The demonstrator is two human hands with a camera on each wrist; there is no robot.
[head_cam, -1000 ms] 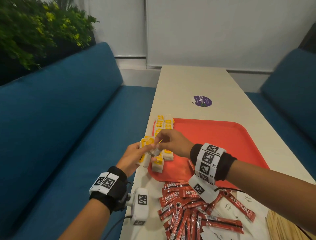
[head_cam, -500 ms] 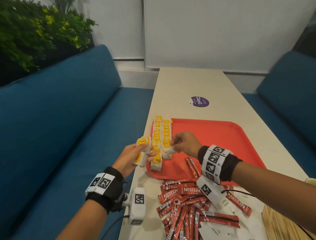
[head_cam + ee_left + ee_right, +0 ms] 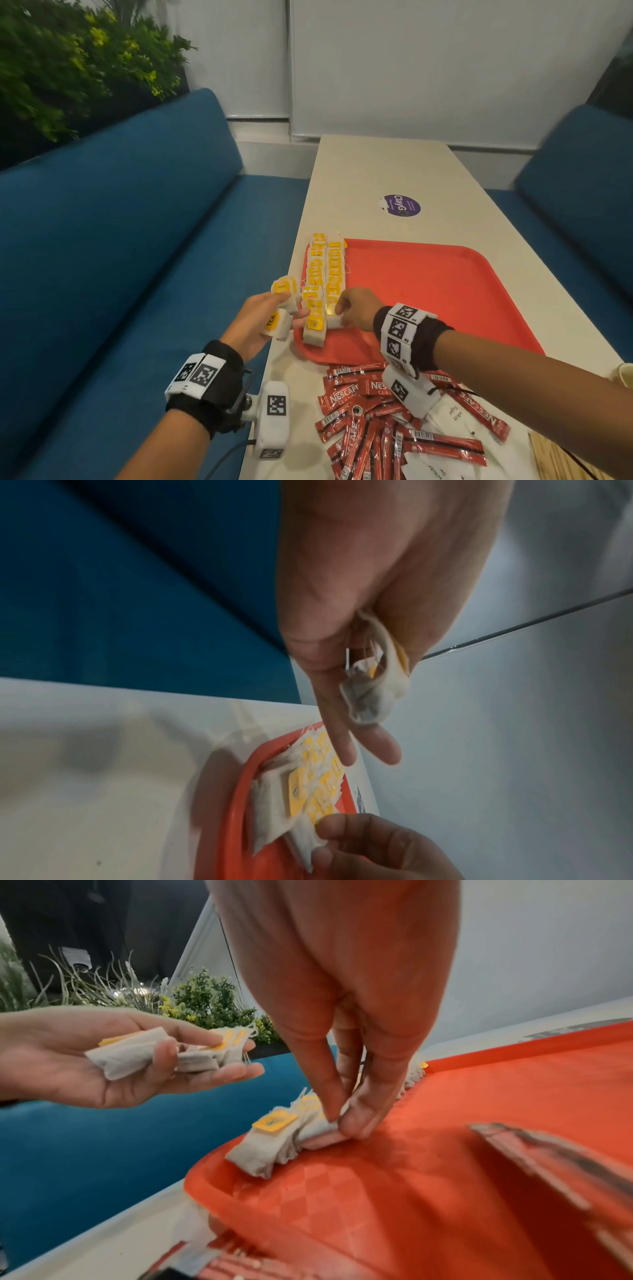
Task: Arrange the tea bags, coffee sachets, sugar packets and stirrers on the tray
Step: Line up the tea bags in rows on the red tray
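While the left hand [image 3: 263, 320] is waiting just off the near left corner of the flat red plastic tray [image 3: 445, 294], it is cupping a small bundle of white paper tea bags with yellow tags [image 3: 282, 310], fingers curled loosely round them. A second ago the right hand [image 3: 358, 308] was meeting it there to take a bag; now it is lying over on the tray, pinching that white tea bag [image 3: 322, 1135] between thumb and fingertips and pressing it down at the near end of the two rows of yellow-tagged tea bags [image 3: 325, 270] lining the tray's left edge. So the rows are growing by one, and only the handful is remaining. Further right and nearer, the red coffee sachets [image 3: 373, 421], white sugar packets [image 3: 452, 416] and pale wooden stirrers [image 3: 555, 459] are lying on the cream table [image 3: 376, 164], none of them sorted yet, by my judgement.
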